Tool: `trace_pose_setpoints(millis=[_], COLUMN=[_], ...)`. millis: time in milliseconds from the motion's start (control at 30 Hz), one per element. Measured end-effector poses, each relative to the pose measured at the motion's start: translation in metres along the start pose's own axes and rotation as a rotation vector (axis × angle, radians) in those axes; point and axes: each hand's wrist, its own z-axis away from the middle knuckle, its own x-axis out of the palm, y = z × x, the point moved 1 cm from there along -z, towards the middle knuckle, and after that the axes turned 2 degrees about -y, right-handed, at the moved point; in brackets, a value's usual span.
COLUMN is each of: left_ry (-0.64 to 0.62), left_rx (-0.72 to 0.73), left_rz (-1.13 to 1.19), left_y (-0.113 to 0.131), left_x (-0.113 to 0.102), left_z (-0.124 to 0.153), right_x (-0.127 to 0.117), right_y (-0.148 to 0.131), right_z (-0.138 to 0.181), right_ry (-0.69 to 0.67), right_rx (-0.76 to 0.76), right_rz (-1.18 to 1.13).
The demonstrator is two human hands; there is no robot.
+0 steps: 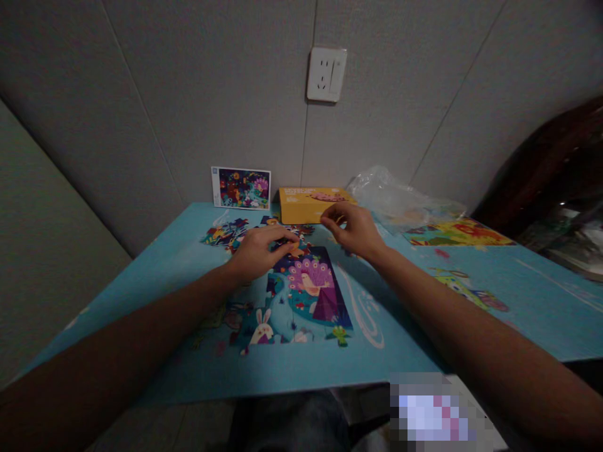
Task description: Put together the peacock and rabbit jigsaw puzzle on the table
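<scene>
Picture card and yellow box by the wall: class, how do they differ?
The picture card stands upright against the wall; the yellow box lies flat. The card is thin and many-coloured; the box is thick and mostly yellow. Both are rectangular.

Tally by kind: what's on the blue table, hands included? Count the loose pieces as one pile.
hands: 2 (left hand, right hand)
puzzle, part-built: 1
piece pile: 1
yellow box: 1
picture card: 1
plastic bag: 1
printed sheet: 1
Total: 8
</scene>
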Motion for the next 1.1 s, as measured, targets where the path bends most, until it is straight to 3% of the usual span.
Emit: trace_pose_setpoints(millis=[67, 100, 200, 300, 367, 533, 633, 733, 833, 933, 1000, 1100], left_ry=[-0.041, -0.073, -0.209, -0.326, -0.361, -0.361, -0.335, -0.27, -0.177, -0.123, -0.094, -0.107], left_rx=[0.008, 0.006, -0.01, -0.045, -0.069, -0.1, -0.085, -0.083, -0.126, -0.15, -0.157, -0.202], left_rz=[-0.018, -0.021, -0.019, -0.029, -0.035, -0.029, -0.047, -0.027, 0.037, 0.062, -0.059, -0.343], left_y=[-0.004, -0.006, -0.007, -0.005, -0.003, -0.005, -0.006, -0.004, -0.002, -0.005, -0.012, -0.029], left_x=[-0.002, -0.003, -0.004, -0.003, -0.002, -0.002, -0.003, -0.003, -0.003, -0.002, -0.004, -0.01], left_z=[0.001, 0.002, 0.003, 0.004, 0.004, 0.003, 0.002, 0.002, 0.003, 0.002, 0.002, 0.001], right_x=[-0.017, -0.025, -0.036, -0.032, -0.024, -0.005, 0.002, 0.014, 0.027, 0.03, 0.024, 0.01], right_y=[0.022, 0.033, 0.054, 0.059, 0.057, 0.047, 0.03, 0.002, -0.02, -0.017, -0.002, 0.028], right_z=[-0.003, -0.003, 0.0, 0.004, 0.006, 0.005, 0.008, 0.017, 0.021, 0.015, 0.007, 0.0], right_ry=[0.028, -0.019, -0.298, -0.528, -0.568, -0.43, -0.306, -0.38, -0.367, -0.21, -0.065, -0.043], right_rx=[0.153, 0.237, 0.425, 0.473, 0.479, 0.482, 0.269, -0.02, -0.13, -0.026, 0.14, 0.428], right_rz=[0.212, 0.301, 0.488, 0.529, 0.496, 0.378, 0.161, -0.26, -0.373, -0.286, -0.141, 0.134])
